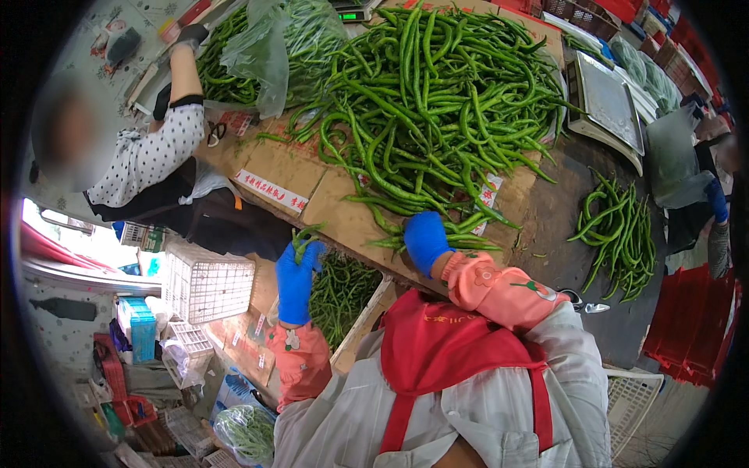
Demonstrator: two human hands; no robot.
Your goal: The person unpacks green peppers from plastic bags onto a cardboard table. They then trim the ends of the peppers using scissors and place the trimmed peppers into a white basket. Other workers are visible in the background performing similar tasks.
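A large heap of long green chili peppers (433,111) covers the cardboard-lined table. My left hand (300,275), in a blue glove, is raised over the table's near edge and pinches a short green pepper (301,243). Beneath it, a container of green peppers (342,298) stands below table height. My right hand (427,240), also blue-gloved, rests over several peppers (468,237) at the near side of the heap; its fingers are mostly hidden, so the grip cannot be made out. A smaller bunch of peppers (620,234) lies farther right on the dark tabletop.
Weighing scales (605,105) stand at the right back. Scissors (573,299) lie by my right sleeve. A co-worker in a dotted sleeve (169,137) is at the left, beside bagged peppers (304,52). A white plastic basket (208,284) sits left of my left hand. Another person's gloved hand (715,199) shows far right.
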